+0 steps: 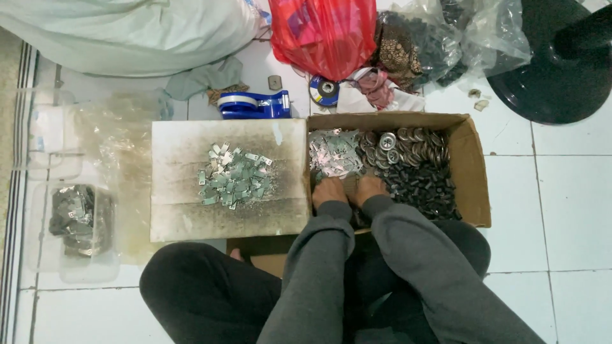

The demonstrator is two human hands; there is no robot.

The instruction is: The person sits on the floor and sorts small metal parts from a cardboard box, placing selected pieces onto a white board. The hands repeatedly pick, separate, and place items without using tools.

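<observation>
Cardboard box is where both your hands sit, open-topped on the white tiled floor in front of your crossed legs. Your left hand and right hand lie side by side, nearly touching, knuckles up at the near edge of the box's contents; the fingers curl down out of sight, so you cannot tell whether either grip is wide, narrow or holding a piece. Just beyond the left grip lies a heap of small flat silver metal plates. Beyond the right grip is a cluster of round metal rings, and to the right of that grip a mass of small black parts fills the box up to its right wall. Left of the left grip, touching the box, a stained cardboard sheet carries a loose pile of grey-green metal tags. Further left, well apart from both grips, a clear plastic tub holds more dark metal pieces. Past the box's far wall stand a blue tape dispenser, a red plastic bag and clear bags of dark parts; a black round base sits far right.
</observation>
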